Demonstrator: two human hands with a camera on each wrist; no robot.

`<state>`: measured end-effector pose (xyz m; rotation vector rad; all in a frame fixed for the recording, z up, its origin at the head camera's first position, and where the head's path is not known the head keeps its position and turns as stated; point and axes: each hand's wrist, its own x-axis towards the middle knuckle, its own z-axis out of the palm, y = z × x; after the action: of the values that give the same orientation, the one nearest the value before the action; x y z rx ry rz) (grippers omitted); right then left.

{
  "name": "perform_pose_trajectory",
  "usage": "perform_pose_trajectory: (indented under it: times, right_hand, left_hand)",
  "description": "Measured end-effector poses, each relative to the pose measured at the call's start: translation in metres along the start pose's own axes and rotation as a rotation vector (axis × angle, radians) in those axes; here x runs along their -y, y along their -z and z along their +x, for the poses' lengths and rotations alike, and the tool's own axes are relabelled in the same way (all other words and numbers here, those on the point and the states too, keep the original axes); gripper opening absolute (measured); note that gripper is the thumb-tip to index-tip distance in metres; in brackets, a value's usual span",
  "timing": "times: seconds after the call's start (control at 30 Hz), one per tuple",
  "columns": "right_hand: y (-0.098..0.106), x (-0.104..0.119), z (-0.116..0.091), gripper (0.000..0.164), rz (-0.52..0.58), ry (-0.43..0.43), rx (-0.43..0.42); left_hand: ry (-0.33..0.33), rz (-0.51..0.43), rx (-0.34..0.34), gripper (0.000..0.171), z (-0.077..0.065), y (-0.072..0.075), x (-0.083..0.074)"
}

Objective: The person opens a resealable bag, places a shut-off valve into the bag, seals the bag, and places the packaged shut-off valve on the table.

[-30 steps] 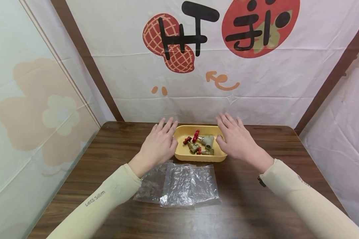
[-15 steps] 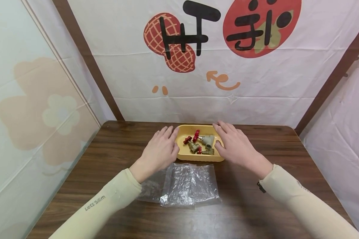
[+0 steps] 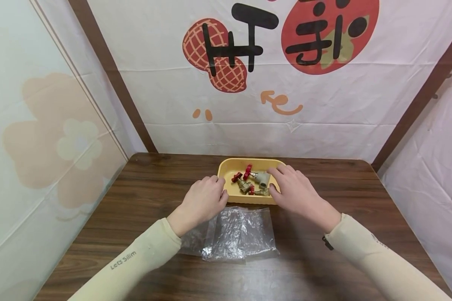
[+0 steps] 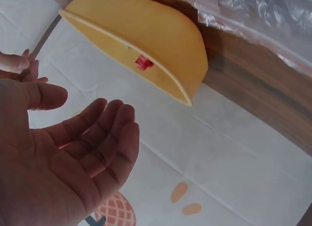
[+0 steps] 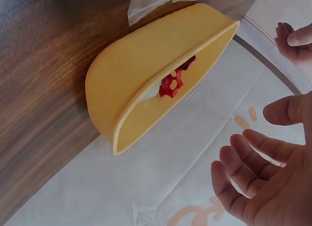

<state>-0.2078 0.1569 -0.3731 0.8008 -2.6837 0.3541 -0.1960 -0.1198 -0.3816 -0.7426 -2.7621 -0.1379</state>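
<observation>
A yellow plastic tray point(image 3: 248, 200) stands at the back of the table. Inside lie a grey valve point(image 3: 263, 179), a brass valve point(image 3: 244, 186) and a smaller brass valve point(image 3: 263, 192), all with red handwheels. My left hand point(image 3: 203, 198) hovers by the tray's left end, its fingers loosely bent. Over the right end is my right hand point(image 3: 295, 188), bent likewise and hiding that corner. Both wrist views show a gap between each palm and the tray, with nothing held. A red handwheel point(image 5: 170, 84) shows above the rim in the right wrist view.
Several clear plastic bags point(image 3: 258, 234) lie flat and overlapping in front of the tray, partly under the left forearm. The wooden table point(image 3: 305, 267) ends at a printed white cloth wall point(image 3: 165, 138) behind, with more cloth at both sides.
Both hands have come lower and closer together, and their fingers have gone from nearly straight to bent. The tray, valves and bags stay where they were.
</observation>
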Motion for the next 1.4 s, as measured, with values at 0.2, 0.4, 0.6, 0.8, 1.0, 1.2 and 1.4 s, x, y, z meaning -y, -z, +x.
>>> perform_pose_trajectory:
  times: [0.2, 0.4, 0.6, 0.8, 1.0, 1.2, 1.4]
  right_hand:
    - [-0.005, 0.001, -0.005, 0.029, 0.037, 0.005, -0.02]
    - [-0.012, 0.001, -0.008, 0.011, 0.032, 0.005, 0.016]
    - [-0.017, 0.004, -0.012, 0.024, 0.043, 0.024, 0.041]
    - [-0.024, 0.003, -0.016, 0.024, 0.062, -0.005, 0.104]
    - [-0.031, 0.001, -0.019, 0.021, 0.075, -0.027, 0.19]
    - [-0.037, 0.002, -0.022, 0.025, 0.059, -0.07, 0.262]
    - [-0.047, 0.001, -0.026, 0.033, 0.043, -0.165, 0.354]
  left_hand:
    - [0.011, -0.019, 0.075, 0.016, -0.002, -0.009, -0.006]
    - [0.009, -0.021, 0.11, 0.018, -0.003, -0.017, -0.01]
    - [0.009, -0.03, 0.163, 0.02, -0.005, -0.021, -0.011]
    - [0.03, -0.054, 0.216, 0.022, -0.005, -0.024, -0.015]
    - [0.036, -0.065, 0.232, 0.026, -0.006, -0.028, -0.018]
    - [0.045, -0.071, 0.241, 0.021, -0.006, -0.033, -0.022]
    - [0.048, -0.066, 0.236, 0.019, -0.007, -0.033, -0.025]
